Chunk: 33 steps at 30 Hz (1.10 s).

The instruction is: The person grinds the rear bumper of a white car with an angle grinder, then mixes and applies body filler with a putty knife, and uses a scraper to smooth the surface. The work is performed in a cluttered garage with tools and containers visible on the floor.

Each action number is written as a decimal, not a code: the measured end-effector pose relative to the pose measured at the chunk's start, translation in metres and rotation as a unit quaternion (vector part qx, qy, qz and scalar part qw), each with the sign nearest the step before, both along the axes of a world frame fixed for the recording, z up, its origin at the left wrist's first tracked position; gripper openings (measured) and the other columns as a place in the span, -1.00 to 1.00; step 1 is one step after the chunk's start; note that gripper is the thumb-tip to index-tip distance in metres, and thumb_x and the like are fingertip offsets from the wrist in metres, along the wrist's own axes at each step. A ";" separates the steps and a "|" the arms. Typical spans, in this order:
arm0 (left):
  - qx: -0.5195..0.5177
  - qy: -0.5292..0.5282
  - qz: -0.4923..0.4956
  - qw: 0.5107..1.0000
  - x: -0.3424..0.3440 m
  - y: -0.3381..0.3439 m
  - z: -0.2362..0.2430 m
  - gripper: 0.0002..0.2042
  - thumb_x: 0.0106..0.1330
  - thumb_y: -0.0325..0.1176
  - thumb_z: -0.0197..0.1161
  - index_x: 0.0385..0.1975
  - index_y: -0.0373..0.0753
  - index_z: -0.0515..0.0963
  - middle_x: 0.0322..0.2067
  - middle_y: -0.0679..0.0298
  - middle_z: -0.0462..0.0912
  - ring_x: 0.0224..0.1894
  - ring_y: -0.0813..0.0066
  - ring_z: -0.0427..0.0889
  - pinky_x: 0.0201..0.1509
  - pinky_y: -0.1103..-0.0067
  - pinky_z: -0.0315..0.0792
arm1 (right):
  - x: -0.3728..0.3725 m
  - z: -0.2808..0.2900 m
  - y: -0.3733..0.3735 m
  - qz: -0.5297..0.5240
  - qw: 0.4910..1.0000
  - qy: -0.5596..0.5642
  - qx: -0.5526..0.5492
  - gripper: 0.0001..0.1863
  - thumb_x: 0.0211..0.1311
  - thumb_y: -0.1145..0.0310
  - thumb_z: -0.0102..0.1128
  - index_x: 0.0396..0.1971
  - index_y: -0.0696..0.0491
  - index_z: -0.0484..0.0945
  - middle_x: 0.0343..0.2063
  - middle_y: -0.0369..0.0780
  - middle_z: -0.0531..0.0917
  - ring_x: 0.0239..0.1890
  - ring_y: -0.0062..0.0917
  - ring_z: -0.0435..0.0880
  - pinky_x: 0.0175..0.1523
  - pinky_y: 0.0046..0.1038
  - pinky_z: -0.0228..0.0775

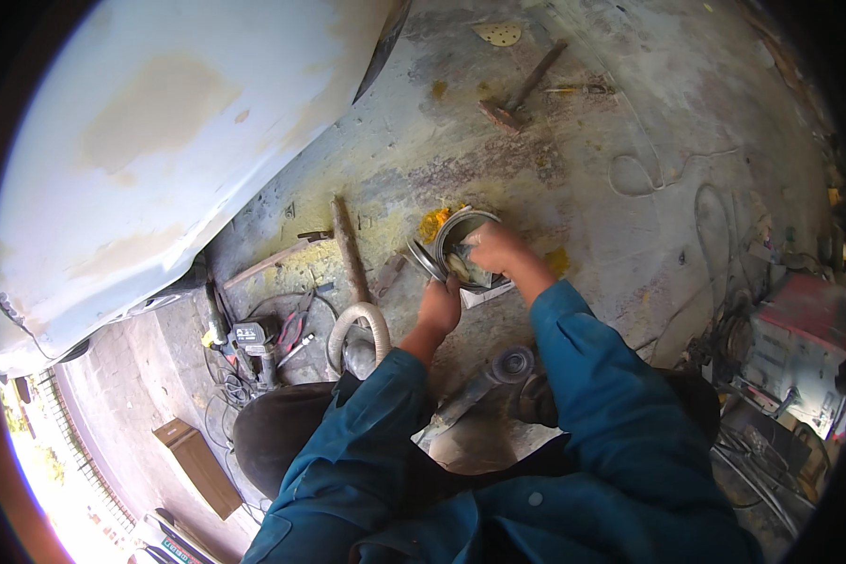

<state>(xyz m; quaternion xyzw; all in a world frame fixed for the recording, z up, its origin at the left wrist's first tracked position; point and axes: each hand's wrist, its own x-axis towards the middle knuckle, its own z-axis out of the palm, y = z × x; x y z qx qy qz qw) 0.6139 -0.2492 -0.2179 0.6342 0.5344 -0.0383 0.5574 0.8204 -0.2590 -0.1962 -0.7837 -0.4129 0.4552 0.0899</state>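
Note:
My left hand [442, 305] grips a round silver lid [425, 258] tilted beside an open metal can [451, 226] with greyish material inside. My right hand [493, 246] reaches into the can, fingers closed; what they hold is hard to make out. The can sits on the stained floor, just below an orange-yellow smear [433, 222]. A white rectangular piece [482, 297] lies under its near edge. A cylindrical grey power tool [470, 395] lies between my knees.
A primed vehicle panel [160, 141] fills the upper left. A hammer [498, 117], wooden bar [348, 244], curved hose [371, 329], pliers [296, 324] and cordless tool [254, 338] lie around. A red-topped machine [799, 310] stands right, a cardboard box [197, 465] lower left.

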 end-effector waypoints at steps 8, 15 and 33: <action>0.020 -0.050 -0.030 0.998 -0.022 0.000 -0.032 -0.44 0.66 0.07 0.06 -0.22 -0.43 0.66 -0.33 -0.05 0.76 -0.22 0.10 0.78 -0.04 0.14 0.55 | -0.024 0.024 -0.041 -0.295 0.932 0.197 0.070 -0.43 0.36 0.41 0.48 0.34 0.27 0.66 0.17 0.03 0.81 0.14 -0.38 0.79 0.23 -0.32 0.61; 0.111 -0.004 -0.044 0.993 -0.026 0.012 0.022 -0.44 0.67 -0.05 0.07 0.30 -0.51 0.52 0.28 -0.52 0.53 0.29 -0.50 0.57 0.36 0.04 0.50 | -0.005 0.034 -0.076 -0.417 0.808 0.386 0.155 -0.43 0.41 0.44 0.45 0.40 0.19 0.64 0.09 -0.12 0.84 0.01 -0.43 0.84 0.08 -0.37 0.66; 0.451 0.183 -0.455 0.746 0.014 0.006 0.093 -0.34 0.46 -0.26 0.12 0.51 -0.52 0.37 0.68 -0.32 0.02 0.73 -0.37 -0.03 0.60 -0.52 -0.17 | 0.056 0.135 -0.079 -0.456 0.597 0.491 0.441 -0.43 0.55 0.45 0.23 0.50 0.18 0.48 0.22 -0.20 0.73 0.22 -0.41 0.73 0.31 -0.32 0.56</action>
